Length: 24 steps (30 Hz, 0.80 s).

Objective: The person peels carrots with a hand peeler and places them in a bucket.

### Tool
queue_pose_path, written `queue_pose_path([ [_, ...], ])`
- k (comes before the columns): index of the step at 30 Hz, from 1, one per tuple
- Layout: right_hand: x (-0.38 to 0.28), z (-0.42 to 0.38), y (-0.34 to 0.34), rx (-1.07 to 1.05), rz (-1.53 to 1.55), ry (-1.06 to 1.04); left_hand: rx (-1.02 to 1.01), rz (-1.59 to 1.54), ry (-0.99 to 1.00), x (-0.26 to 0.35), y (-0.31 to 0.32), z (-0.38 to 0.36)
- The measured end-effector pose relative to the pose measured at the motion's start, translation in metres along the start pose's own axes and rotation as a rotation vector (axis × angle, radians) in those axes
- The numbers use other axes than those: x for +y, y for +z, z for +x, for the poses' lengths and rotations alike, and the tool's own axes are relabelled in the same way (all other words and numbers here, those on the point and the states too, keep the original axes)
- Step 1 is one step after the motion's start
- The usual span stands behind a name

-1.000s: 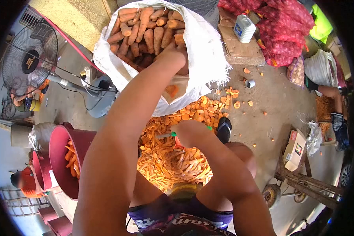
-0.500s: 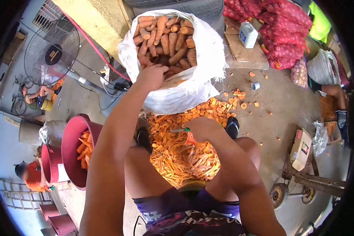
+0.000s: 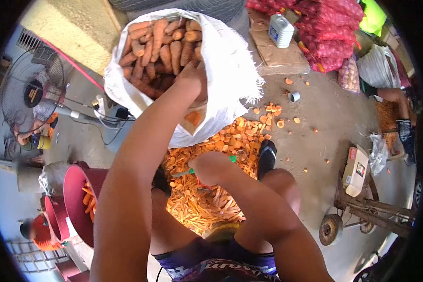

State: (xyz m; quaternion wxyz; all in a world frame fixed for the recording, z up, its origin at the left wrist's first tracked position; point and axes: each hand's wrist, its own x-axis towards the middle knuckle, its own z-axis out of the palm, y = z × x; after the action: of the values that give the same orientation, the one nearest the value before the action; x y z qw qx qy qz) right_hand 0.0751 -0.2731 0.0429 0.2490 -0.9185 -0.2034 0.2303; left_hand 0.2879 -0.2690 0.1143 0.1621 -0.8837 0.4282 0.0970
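A white woven sack [image 3: 228, 70] full of unpeeled carrots [image 3: 164, 54] stands in front of me. Into its right side reaches my left hand [image 3: 190, 82], its fingers hidden among the carrots. Closed above the peelings, my right hand [image 3: 211, 168] grips a green-handled knife [image 3: 181, 174], whose blade points left. A red tool part [image 3: 203, 186] shows just under that hand; what kind it is I cannot tell. Orange carrot peelings and cut ends [image 3: 188, 207] cover the floor between my legs.
Left of me stands a red tub [image 3: 75, 202] of peeled carrots, with a fan [image 3: 33, 91] and cables beyond. A person in orange [image 3: 40, 232] is at far left. On the right are red mesh sacks [image 3: 324, 42], a white jug [image 3: 281, 30] and a wheeled cart [image 3: 362, 209].
My left hand has moved deeper into the sack, toward its right side. The right hand has shifted left and lower with the knife. The view has swung rightward.
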Motion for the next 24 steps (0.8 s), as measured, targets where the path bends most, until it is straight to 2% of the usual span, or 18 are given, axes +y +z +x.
queue_pose_path([
  [5,0.018,0.003,-0.007,0.047,0.072,0.094,0.156,0.001,0.12,-0.029,0.034,0.036],
  [8,0.021,-0.003,-0.012,0.013,0.026,0.108,0.211,0.013,0.147,-0.039,0.029,0.011],
  [10,0.014,-0.01,-0.013,0.012,0.018,0.076,0.172,-0.045,0.079,-0.04,-0.002,-0.044],
  [11,0.011,-0.015,-0.015,0.021,0.005,0.056,0.604,-0.158,0.091,-0.061,0.029,-0.05],
  [13,0.003,-0.024,-0.014,0.049,0.027,0.049,0.529,-0.586,-0.334,-0.063,0.012,-0.092],
  [14,-0.002,-0.03,-0.012,0.065,0.05,0.052,0.726,-0.687,-0.29,-0.097,0.04,-0.099],
  [15,-0.004,-0.031,-0.009,0.067,0.04,0.034,0.7,-0.995,-0.342,-0.094,0.015,-0.138],
  [17,-0.006,-0.03,-0.002,-0.044,-0.02,0.111,0.923,-1.58,-0.281,-0.106,0.008,-0.197],
  [19,-0.023,-0.042,-0.012,-0.044,-0.014,0.122,1.13,-2.009,-0.114,-0.11,0.01,-0.255],
  [21,-0.034,-0.046,-0.01,-0.063,-0.014,0.131,1.185,-2.192,-0.07,-0.092,0.025,-0.291],
  [23,-0.033,-0.043,0.001,0.104,0.019,0.091,1.148,-2.379,-0.015,-0.063,0.054,-0.316],
  [24,-0.037,-0.042,0.004,0.086,0.007,0.086,1.108,-2.431,-0.052,-0.045,0.072,-0.324],
])
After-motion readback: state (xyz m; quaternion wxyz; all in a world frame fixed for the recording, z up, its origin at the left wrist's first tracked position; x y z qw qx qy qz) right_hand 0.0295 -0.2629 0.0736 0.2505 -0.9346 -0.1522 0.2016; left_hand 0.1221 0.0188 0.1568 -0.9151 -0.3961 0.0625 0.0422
